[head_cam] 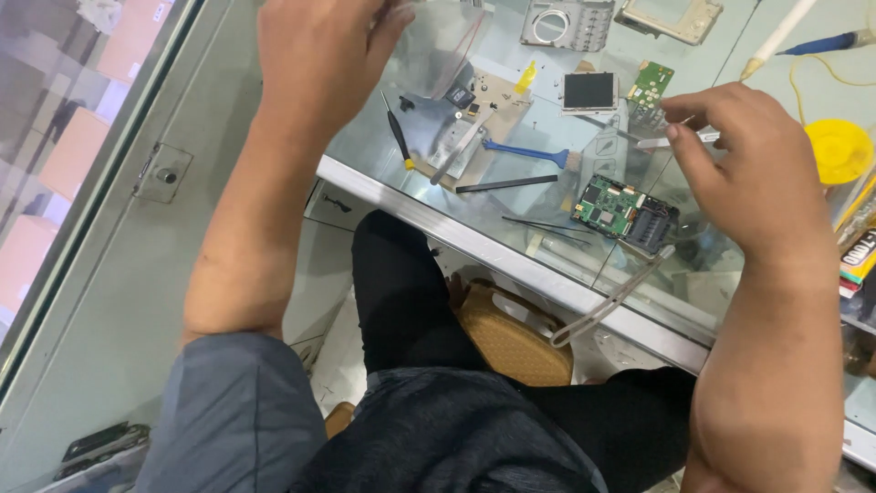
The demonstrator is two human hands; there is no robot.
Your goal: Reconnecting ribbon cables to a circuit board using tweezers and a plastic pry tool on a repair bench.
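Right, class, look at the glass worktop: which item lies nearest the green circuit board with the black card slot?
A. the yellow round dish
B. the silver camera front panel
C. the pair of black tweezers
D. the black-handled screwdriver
C: the black tweezers lie just left of the green circuit board, their tips pointing at it, while the screwdriver, yellow dish and silver panel sit farther off.

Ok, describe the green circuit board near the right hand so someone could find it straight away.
Start at the glass counter and find its metal front edge. Just behind that edge, below the right hand, lies the circuit board. It is green with a black block at one end, and larger than the small green board farther back.
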